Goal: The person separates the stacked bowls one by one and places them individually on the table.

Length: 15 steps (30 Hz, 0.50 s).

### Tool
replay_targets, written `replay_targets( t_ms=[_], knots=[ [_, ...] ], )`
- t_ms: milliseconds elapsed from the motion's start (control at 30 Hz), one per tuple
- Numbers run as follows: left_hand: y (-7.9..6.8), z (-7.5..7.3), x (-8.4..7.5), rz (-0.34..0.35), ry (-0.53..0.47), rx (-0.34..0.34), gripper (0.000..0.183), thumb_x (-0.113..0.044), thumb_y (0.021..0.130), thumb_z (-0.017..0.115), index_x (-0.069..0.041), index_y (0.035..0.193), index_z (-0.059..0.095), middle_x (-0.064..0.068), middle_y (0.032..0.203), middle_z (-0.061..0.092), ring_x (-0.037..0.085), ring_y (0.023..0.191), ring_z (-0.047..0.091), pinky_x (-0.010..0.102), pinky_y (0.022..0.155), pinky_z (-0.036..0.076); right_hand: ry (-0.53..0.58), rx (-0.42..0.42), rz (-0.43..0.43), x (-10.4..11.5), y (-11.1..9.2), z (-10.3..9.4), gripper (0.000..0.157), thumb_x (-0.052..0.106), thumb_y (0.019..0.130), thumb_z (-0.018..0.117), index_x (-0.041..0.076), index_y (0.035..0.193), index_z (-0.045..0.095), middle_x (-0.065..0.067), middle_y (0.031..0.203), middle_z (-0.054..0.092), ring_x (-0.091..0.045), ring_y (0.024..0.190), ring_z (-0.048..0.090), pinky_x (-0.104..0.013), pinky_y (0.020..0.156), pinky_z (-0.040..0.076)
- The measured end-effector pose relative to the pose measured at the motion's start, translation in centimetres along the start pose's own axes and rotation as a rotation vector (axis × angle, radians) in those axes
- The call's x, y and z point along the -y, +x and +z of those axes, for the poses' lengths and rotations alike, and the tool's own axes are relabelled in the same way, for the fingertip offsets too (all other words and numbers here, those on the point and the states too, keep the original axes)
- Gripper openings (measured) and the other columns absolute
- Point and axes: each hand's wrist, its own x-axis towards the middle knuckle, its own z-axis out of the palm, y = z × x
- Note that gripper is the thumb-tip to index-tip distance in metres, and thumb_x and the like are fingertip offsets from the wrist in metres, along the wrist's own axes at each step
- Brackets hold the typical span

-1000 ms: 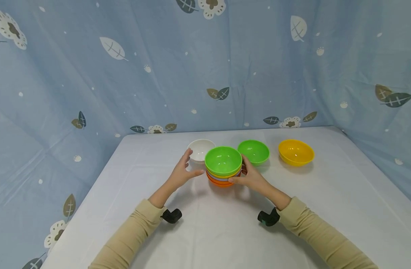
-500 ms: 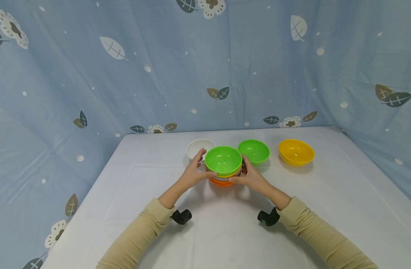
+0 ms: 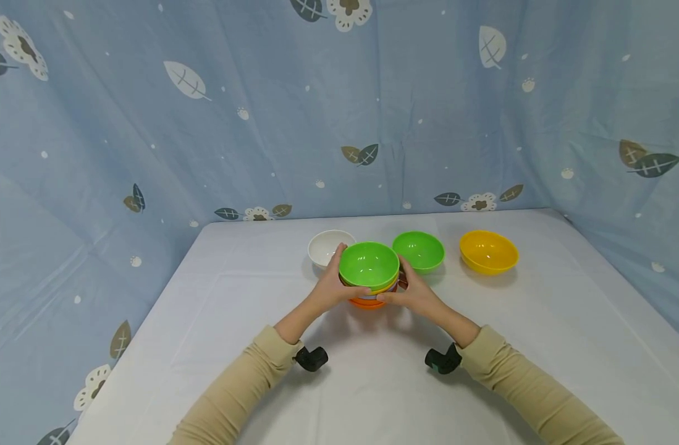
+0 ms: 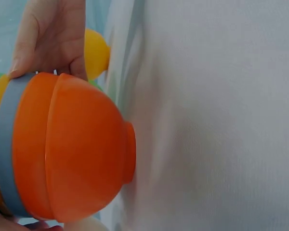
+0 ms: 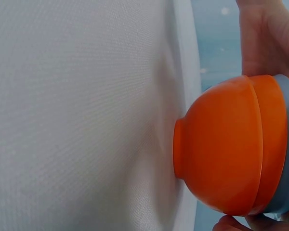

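A nested stack of bowls stands at the middle of the table in the head view, with a green bowl (image 3: 369,266) on top. Below its rim show bands of yellow and grey-blue, then orange. My left hand (image 3: 329,290) grips the stack from the left, its thumb across the front. From the other side my right hand (image 3: 418,298) holds it, thumb in front and fingers behind. In the left wrist view the lowest orange bowl (image 4: 89,149) has its foot close to the white cloth. The same orange bowl (image 5: 221,144) fills the right wrist view's right side.
Behind the stack to the left sits a white bowl (image 3: 324,247), partly covered by my left hand. A second green bowl (image 3: 419,252) stands just behind to the right, and a yellow bowl (image 3: 489,252) farther right. A patterned blue curtain (image 3: 295,111) hangs behind the white-covered table (image 3: 372,383).
My left hand has moved right, from beside the stack to gripping it, and its thumb now crosses the front. My right hand and the bowls have stayed in place.
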Motion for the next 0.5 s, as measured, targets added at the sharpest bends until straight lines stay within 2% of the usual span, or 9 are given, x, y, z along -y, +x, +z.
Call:
replay_targets(
  t_ms=[100, 333, 500],
  knots=[
    [0.11, 0.19, 0.05, 0.004, 0.001, -0.013, 0.114, -0.018, 0.069, 0.080, -0.009, 0.147, -0.003, 0.011, 0.152, 0.008, 0.030, 0.132, 0.028, 0.047, 0.106, 0.027, -0.002, 0.003, 0.000, -0.01, 0.03, -0.04, 0.100, 0.018, 0.075, 0.075, 0.004, 0.146, 0.007, -0.020, 0.146, 0.023, -0.037, 0.130, 0.031, -0.051, 0.106, 0.026],
    [-0.14, 0.31, 0.13, 0.031, 0.018, -0.066, 0.114, -0.034, 0.065, 0.082, -0.008, 0.148, 0.009, 0.012, 0.149, 0.019, 0.030, 0.128, 0.035, 0.048, 0.103, 0.032, -0.004, 0.004, 0.003, 0.03, 0.03, -0.05, 0.100, 0.019, 0.075, 0.075, 0.005, 0.146, 0.007, -0.019, 0.147, 0.022, -0.037, 0.130, 0.030, -0.051, 0.107, 0.025],
    [-0.26, 0.49, 0.12, 0.066, 0.020, -0.098, 0.113, -0.035, 0.063, 0.083, -0.008, 0.147, 0.013, 0.012, 0.149, 0.021, 0.030, 0.127, 0.036, 0.048, 0.103, 0.033, -0.001, 0.005, -0.001, 0.11, 0.02, -0.02, 0.098, 0.019, 0.075, 0.075, 0.004, 0.146, 0.009, -0.020, 0.146, 0.024, -0.037, 0.129, 0.032, -0.051, 0.106, 0.025]
  ],
)
